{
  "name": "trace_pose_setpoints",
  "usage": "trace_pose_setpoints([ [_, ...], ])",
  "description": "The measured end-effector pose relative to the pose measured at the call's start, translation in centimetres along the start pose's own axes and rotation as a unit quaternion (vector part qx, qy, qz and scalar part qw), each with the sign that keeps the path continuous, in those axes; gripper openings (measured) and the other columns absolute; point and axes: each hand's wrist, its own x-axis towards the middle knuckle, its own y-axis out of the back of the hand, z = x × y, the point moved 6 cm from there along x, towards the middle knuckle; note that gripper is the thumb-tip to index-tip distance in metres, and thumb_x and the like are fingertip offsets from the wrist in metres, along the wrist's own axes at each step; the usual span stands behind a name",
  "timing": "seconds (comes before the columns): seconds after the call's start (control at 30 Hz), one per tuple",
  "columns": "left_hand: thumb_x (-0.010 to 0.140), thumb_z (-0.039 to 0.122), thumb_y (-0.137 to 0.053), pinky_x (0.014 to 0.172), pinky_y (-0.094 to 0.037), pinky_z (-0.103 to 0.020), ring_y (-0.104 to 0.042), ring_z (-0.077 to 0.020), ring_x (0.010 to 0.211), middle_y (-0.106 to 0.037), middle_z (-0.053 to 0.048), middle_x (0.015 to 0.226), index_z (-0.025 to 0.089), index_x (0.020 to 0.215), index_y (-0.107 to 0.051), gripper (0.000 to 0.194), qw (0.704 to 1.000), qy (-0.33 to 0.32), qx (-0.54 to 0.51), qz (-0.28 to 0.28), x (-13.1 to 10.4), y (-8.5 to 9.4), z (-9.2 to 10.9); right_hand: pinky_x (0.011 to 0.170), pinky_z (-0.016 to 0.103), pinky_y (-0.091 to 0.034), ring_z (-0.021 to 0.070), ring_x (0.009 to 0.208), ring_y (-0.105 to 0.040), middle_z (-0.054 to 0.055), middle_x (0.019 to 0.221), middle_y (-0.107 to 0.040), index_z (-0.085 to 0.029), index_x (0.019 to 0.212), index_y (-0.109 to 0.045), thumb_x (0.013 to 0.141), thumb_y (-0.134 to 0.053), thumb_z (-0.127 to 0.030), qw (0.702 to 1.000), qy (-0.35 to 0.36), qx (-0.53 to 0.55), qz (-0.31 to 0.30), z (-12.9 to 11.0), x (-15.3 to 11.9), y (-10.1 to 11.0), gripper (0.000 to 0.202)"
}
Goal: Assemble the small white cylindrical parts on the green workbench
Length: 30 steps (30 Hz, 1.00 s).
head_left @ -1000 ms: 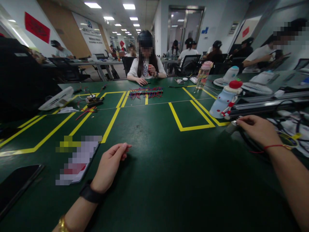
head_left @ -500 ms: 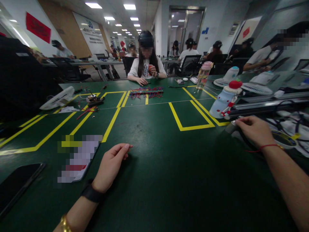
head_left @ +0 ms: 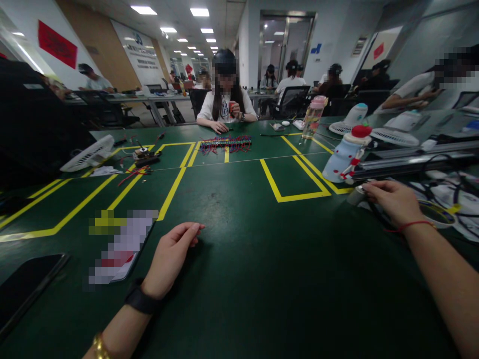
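Note:
On the right side of the green table (head_left: 239, 259), my right hand (head_left: 394, 202) has its thumb and fingers pinched at a small silver-grey cylinder (head_left: 355, 195). The cylinder's exact kind is too small to tell, and my fingertips cover its right end. Just behind it stands a light blue bottle (head_left: 339, 159) with a red top. My left hand (head_left: 174, 257), with a black wrist band (head_left: 140, 296), rests over the table left of the middle. Its fingers are curled together, and nothing shows in them. The phone with a lit, blurred screen (head_left: 125, 244) lies just left of it.
A dark phone (head_left: 32, 281) lies at the left edge. A tape roll (head_left: 436, 214) and cables (head_left: 462, 187) crowd the right. Across the table, a person (head_left: 226, 99) sits behind a strip of red and blue wires (head_left: 226, 143). A white fan (head_left: 88, 153) lies at left.
The whole view has shifted very slightly. Both hands keep their poses, and my right hand remains at the small cylinder.

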Motion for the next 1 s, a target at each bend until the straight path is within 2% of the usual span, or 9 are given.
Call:
trace_pose_setpoints([
  [0.1, 0.08, 0.051, -0.058, 0.066, -0.041, -0.024, -0.053, -0.0145, 0.072, -0.065, -0.002, 0.085, 0.02, 0.095, -0.069, 0.036, 1.0, -0.004, -0.004, 0.002, 0.0, 0.0, 0.2, 0.057, 0.028, -0.045, 0.0111, 0.058, -0.061, 0.02, 0.083, -0.069, -0.003, 0.098, -0.069, 0.074, -0.065, -0.036, 0.996, -0.047, 0.058, -0.056, 0.7, 0.0, -0.7, 0.042],
  [0.27, 0.08, 0.051, -0.057, 0.068, -0.041, -0.025, -0.053, -0.0147, 0.073, -0.064, -0.001, 0.083, 0.02, 0.095, -0.068, 0.036, 1.0, -0.004, 0.007, 0.001, 0.0, -0.1, 0.3, 0.064, 0.03, -0.046, 0.0122, 0.067, -0.063, 0.019, 0.094, -0.068, -0.007, 0.101, -0.069, 0.073, -0.066, -0.034, 0.989, -0.071, 0.095, -0.091, 0.5, -0.2, -0.5, 0.039],
  [0.4, 0.081, 0.051, -0.056, 0.068, -0.041, -0.026, -0.053, -0.0151, 0.074, -0.064, -0.001, 0.084, 0.02, 0.095, -0.068, 0.037, 1.0, -0.004, 0.012, -0.001, 0.0, -0.1, 0.2, 0.07, 0.033, -0.044, 0.0155, 0.075, -0.062, 0.015, 0.092, -0.069, -0.012, 0.093, -0.072, 0.062, -0.075, -0.038, 0.993, -0.044, 0.049, -0.099, -0.6, -0.6, 0.4, 0.041],
  [0.5, 0.081, 0.052, -0.056, 0.067, -0.04, -0.026, -0.053, -0.0152, 0.073, -0.063, -0.001, 0.081, 0.019, 0.095, -0.068, 0.038, 1.0, -0.008, 0.03, 0.002, 0.1, -0.2, 0.2, 0.072, 0.033, -0.045, 0.0162, 0.075, -0.062, 0.015, 0.088, -0.069, -0.012, 0.093, -0.071, 0.065, -0.073, -0.041, 0.998, 0.009, 0.026, -0.064, -2.9, -1.5, 0.5, 0.041],
  [0.6, 0.082, 0.052, -0.054, 0.067, -0.04, -0.027, -0.053, -0.0156, 0.072, -0.062, -0.001, 0.078, 0.019, 0.095, -0.068, 0.037, 0.998, -0.02, 0.052, -0.004, 0.1, -0.5, 0.5, 0.074, 0.03, -0.05, 0.0152, 0.077, -0.064, 0.013, 0.092, -0.069, -0.012, 0.101, -0.068, 0.07, -0.07, -0.039, 0.983, 0.084, 0.142, -0.083, -7.4, -4.7, -1.0, 0.041],
  [0.7, 0.083, 0.052, -0.052, 0.068, -0.04, -0.027, -0.054, -0.0163, 0.074, -0.063, -0.001, 0.079, 0.02, 0.095, -0.067, 0.037, 0.997, -0.03, 0.076, -0.017, 0.0, -0.8, 0.9, 0.08, 0.029, -0.053, 0.0151, 0.086, -0.066, 0.01, 0.102, -0.068, -0.015, 0.105, -0.064, 0.073, -0.07, -0.033, 0.929, 0.184, 0.261, -0.188, -13.3, -10.7, -3.7, 0.037],
  [0.8, 0.084, 0.052, -0.051, 0.069, -0.041, -0.028, -0.056, -0.0169, 0.076, -0.065, -0.002, 0.085, 0.02, 0.096, -0.067, 0.038, 0.996, -0.03, 0.086, -0.025, -0.1, -1.0, 1.2, 0.089, 0.029, -0.052, 0.0139, 0.096, -0.064, 0.005, 0.107, -0.066, -0.02, 0.104, -0.064, 0.077, -0.067, -0.03, 0.871, 0.293, 0.268, -0.288, -18.2, -17.3, -5.8, 0.03],
  [0.9, 0.084, 0.052, -0.051, 0.069, -0.042, -0.028, -0.056, -0.0172, 0.076, -0.065, -0.002, 0.086, 0.02, 0.095, -0.067, 0.037, 0.995, -0.035, 0.092, -0.028, -0.2, -1.1, 1.5, 0.093, 0.029, -0.049, 0.0129, 0.102, -0.061, 0.003, 0.109, -0.065, -0.022, 0.103, -0.063, 0.078, -0.066, -0.028, 0.831, 0.354, 0.271, -0.332, -20.3, -21.3, -6.9, 0.027],
  [1.0, 0.085, 0.049, -0.052, 0.071, -0.043, -0.028, -0.058, -0.018, 0.079, -0.066, -0.002, 0.088, 0.021, 0.095, -0.067, 0.034, 0.993, -0.061, 0.101, -0.034, -0.5, -1.7, 2.1, 0.092, 0.03, -0.05, 0.0129, 0.103, -0.06, 0.003, 0.11, -0.064, -0.023, 0.106, -0.061, 0.078, -0.065, -0.028, 0.827, 0.348, 0.268, -0.349, -20.2, -22.3, -7.6, 0.029],
])
